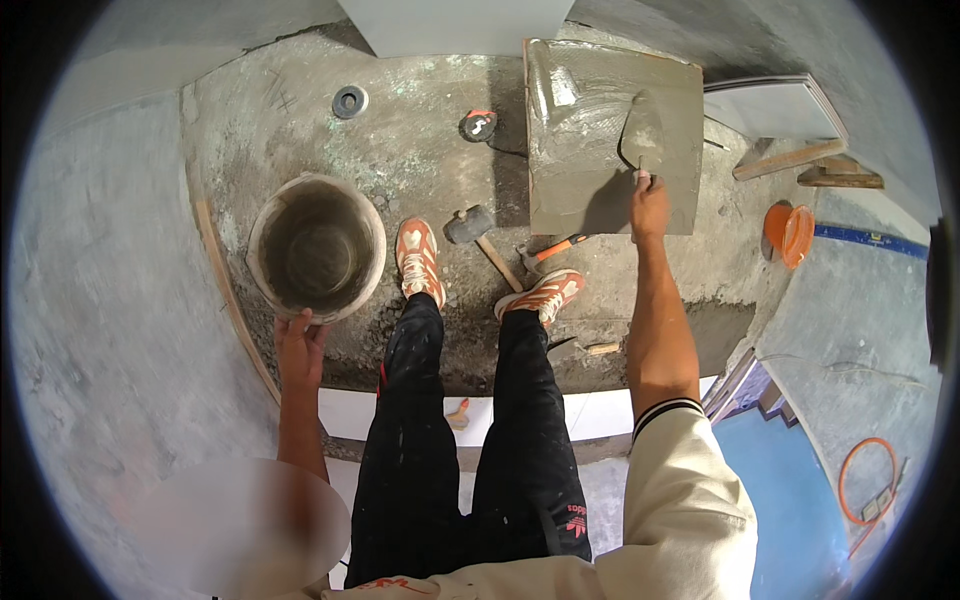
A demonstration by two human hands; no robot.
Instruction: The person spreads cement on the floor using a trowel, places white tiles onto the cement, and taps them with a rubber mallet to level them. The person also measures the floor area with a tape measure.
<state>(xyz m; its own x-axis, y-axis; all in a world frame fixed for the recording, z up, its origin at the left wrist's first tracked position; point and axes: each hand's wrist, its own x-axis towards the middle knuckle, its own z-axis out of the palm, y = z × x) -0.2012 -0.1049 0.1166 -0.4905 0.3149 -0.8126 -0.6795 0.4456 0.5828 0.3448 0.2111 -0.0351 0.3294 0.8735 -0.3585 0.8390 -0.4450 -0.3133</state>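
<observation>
Fingers of my left hand [300, 350] grip the near rim of a round, mortar-stained bucket [372, 275]. Its inside is grey, with only a coating visible at the bottom and walls. On the right, my right hand [650, 205] is closed round the handle of a pointed trowel [643, 130]. The trowel's blade lies over a square tile [560, 205] spread with wet grey mortar, thicker and glossier along the far left part. A shadow of the hand falls on the mortar.
Between my feet and the tile lie a rubber mallet [468, 226], an orange-handled hammer [560, 247] and a tape measure [479, 125]. A round drain cover [350, 101] sits farther off. To the right are leaning tiles [770, 108], wood pieces [790, 158], an orange bowl [796, 236] and a blue level [870, 238].
</observation>
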